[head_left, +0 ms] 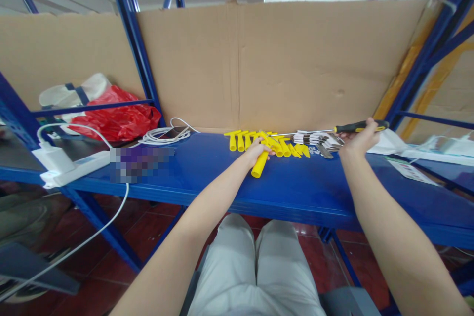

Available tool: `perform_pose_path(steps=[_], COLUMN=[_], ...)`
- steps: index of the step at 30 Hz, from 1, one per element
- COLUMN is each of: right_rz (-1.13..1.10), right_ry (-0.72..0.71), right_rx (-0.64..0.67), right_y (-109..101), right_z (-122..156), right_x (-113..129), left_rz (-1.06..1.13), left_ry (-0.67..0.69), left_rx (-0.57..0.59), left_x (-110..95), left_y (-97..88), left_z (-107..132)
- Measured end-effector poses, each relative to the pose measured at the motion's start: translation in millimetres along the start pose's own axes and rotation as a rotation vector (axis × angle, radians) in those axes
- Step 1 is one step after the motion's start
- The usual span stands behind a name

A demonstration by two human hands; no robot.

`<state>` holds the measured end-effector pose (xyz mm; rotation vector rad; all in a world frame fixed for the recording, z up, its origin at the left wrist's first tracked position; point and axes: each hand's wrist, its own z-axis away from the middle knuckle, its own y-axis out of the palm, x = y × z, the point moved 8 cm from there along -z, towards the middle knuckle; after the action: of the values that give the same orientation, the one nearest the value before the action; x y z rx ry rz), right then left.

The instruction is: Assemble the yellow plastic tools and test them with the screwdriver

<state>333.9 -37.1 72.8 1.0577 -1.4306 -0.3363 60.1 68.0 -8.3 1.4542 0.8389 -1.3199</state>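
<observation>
My left hand (256,153) is closed around a yellow plastic handle (260,164) with a hollow round end, held over the blue shelf. In my right hand (358,139) is a screwdriver (353,128) with a black and yellow grip. Its long shaft points left, and the tip reaches the top of the held yellow piece; exact contact is too small to tell. Behind my left hand, several more yellow handles (232,143) lie in a row. Between the hands sit small yellow pointed pieces (302,150) and a stack of metal blades with white parts (313,138).
A cardboard sheet (296,64) stands along the back. Leftward are a white power strip (85,165), a coiled white cable (163,136) and a red plastic bag (118,113). Blue metal posts (135,34) frame the shelf (207,168). A printed card (413,172) lies at right.
</observation>
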Motion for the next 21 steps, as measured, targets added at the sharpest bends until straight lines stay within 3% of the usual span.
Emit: perform_pose_path(steps=[21], right_rz=[-0.036], right_ry=[0.023], right_rx=[0.015], right_y=[1.5], right_z=[0.4], right_x=[-2.8], left_rz=[-0.045], left_ry=[0.016], left_rx=[0.016], left_x=[-0.4], left_y=[1.5], left_z=[0.2])
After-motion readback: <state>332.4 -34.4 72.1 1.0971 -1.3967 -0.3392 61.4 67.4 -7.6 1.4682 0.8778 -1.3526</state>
